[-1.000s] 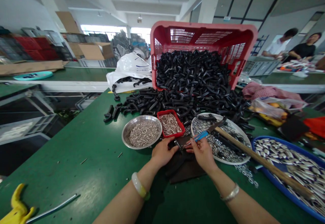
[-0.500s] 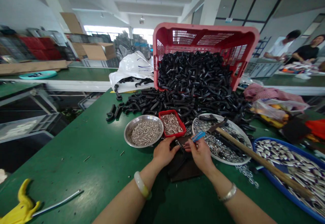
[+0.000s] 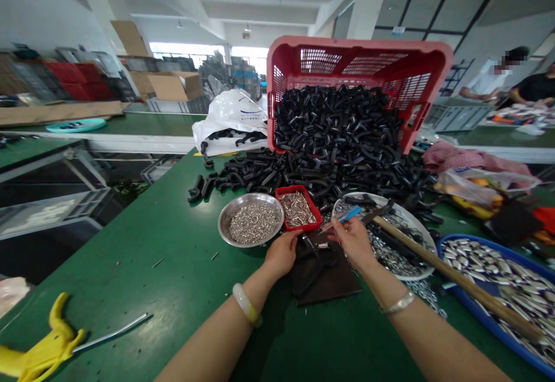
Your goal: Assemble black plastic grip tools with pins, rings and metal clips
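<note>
My left hand (image 3: 281, 255) is closed on the near end of a black plastic handle part (image 3: 315, 266), which lies on a dark flat block (image 3: 329, 286). A small metal coil spring (image 3: 323, 245) shows at the part's upper end. In my right hand (image 3: 354, 242) is a slim blue-handled tool (image 3: 349, 214), its thin shaft pointing left above the spring; its exact kind is unclear. Just behind my hands stand a steel bowl (image 3: 223, 233) of small metal pieces and a red tray (image 3: 316, 222) of metal pins.
A tipped red crate (image 3: 359, 47) spills black parts (image 3: 338, 122) across the green table (image 3: 173, 307). To the right are a white tray (image 3: 427, 266), a wooden-handled hammer (image 3: 455, 278) and a blue tray (image 3: 481, 336). A yellow trigger-handled tool (image 3: 52, 341) lies at left. Two people are at far right.
My right hand has lifted slightly away from the black part with the blue-handled tool, uncovering the spring. My left hand stays at the part. The view has shifted a little.
</note>
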`<state>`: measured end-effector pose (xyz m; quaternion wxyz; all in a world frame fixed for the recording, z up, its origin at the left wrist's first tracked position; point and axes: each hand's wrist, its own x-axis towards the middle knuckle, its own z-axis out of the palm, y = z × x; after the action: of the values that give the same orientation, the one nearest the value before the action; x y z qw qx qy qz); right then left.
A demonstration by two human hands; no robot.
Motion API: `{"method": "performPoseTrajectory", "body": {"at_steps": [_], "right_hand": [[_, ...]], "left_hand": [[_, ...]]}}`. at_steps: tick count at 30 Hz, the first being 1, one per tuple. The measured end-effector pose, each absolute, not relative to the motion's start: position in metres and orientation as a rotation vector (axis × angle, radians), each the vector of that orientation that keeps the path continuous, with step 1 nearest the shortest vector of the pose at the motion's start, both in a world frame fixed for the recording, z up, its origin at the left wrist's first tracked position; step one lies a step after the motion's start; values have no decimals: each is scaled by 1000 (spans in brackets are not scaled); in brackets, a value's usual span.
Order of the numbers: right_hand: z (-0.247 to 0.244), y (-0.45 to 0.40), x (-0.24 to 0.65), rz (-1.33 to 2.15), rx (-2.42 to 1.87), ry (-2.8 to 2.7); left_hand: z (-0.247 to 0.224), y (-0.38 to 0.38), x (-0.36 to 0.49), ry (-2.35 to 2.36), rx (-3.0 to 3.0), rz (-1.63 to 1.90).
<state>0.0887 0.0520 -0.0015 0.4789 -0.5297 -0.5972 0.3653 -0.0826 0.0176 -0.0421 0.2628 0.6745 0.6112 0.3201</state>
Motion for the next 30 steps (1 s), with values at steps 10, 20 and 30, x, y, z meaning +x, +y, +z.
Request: {"method": "performPoseTrajectory", "body": {"at_steps": [10, 20, 30], "right_hand": [[33, 142, 34, 447, -1667, -2180], [46, 91, -25, 222, -1344, -2665], [45, 106, 0, 117, -1327, -2772]], "left_hand": [[10, -45, -120, 2122, 2066, 652], [-9, -57, -241, 2448, 1517, 151], [4, -44, -231, 2452, 1643, 430]]}}
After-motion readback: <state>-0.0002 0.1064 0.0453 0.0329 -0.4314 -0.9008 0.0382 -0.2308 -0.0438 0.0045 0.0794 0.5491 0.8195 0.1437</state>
